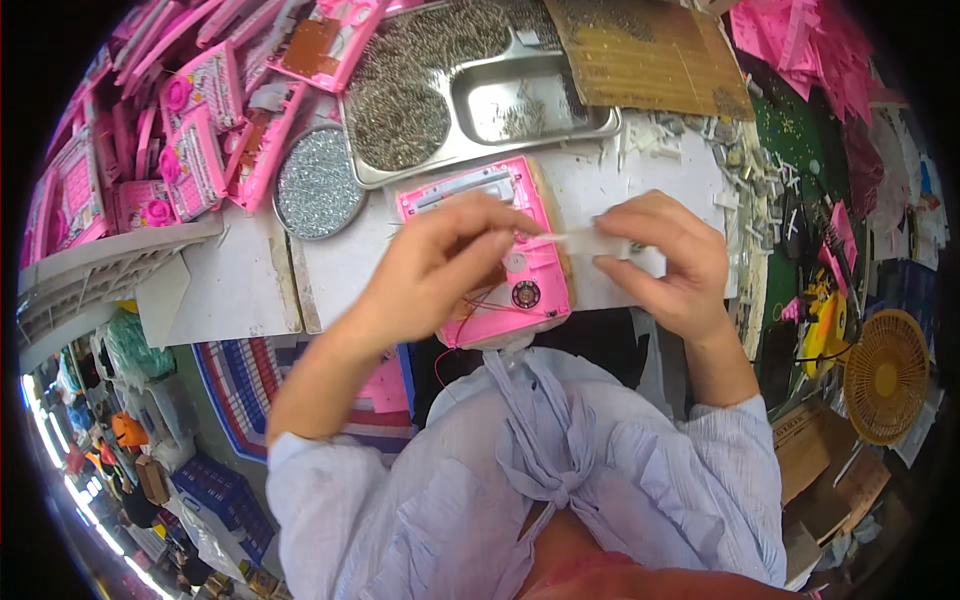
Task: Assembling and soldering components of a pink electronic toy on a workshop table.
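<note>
Left hand (440, 262) pinches one end of a thin white strip (580, 238); right hand (665, 258) grips the other; pink toy casing (500, 250) lies beneath both on worktop (240, 280).

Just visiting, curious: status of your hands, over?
Left hand pinching a thin white strip over the pink toy casing. Right hand holds the other end. Nothing in the way.

A bare patch of white tabletop (240, 280) lies open to the left of the pink plastic toy case (500, 255). Behind it, a round tin of silver screws (318, 182) and a big metal tray (480, 100) block the way. Stacked pink toy parts (180, 130) crowd the left.
</note>
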Motion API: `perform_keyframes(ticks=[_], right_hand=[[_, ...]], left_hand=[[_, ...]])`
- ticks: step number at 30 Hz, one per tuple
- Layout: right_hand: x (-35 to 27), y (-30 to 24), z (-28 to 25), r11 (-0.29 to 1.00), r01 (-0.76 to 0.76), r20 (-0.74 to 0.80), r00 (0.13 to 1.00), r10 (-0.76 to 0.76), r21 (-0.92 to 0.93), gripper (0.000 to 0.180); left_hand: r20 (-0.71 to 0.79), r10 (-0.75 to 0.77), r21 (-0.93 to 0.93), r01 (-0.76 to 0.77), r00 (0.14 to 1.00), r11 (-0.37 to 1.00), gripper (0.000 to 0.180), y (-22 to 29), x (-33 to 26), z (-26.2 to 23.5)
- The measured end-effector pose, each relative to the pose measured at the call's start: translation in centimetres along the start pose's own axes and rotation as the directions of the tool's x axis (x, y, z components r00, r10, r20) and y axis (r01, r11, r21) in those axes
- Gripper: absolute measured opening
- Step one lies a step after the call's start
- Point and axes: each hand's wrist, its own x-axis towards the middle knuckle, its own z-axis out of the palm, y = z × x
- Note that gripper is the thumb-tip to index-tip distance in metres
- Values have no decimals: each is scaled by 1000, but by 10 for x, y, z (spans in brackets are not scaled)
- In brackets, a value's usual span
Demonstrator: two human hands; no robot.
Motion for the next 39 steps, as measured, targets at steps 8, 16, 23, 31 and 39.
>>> perform_keyframes(ticks=[8, 16, 23, 31, 39], right_hand=[[-1, 0, 15, 978, 187, 147, 974, -172, -95, 37], [-54, 9, 1, 908, -311, 328, 920, 213, 282, 36], [-86, 20, -7, 675, -513, 162, 843, 513, 530, 36], [-73, 22, -9, 865, -446, 76, 894, 441, 229, 33], [-22, 37, 22, 980, 45, 184, 983, -8, -193, 27]], left_hand=[[93, -419, -669, 368, 903, 645, 24, -14, -42, 29], [115, -316, 10, 317, 942, 948, 20, 3, -43, 34], [37, -7, 826, -26, 999, 564, 14, -24, 4, 51], [-19, 32, 764, -6, 999, 645, 12, -31, 3, 53], [-422, -6, 349, 169, 906, 922, 11, -27, -37, 42]])
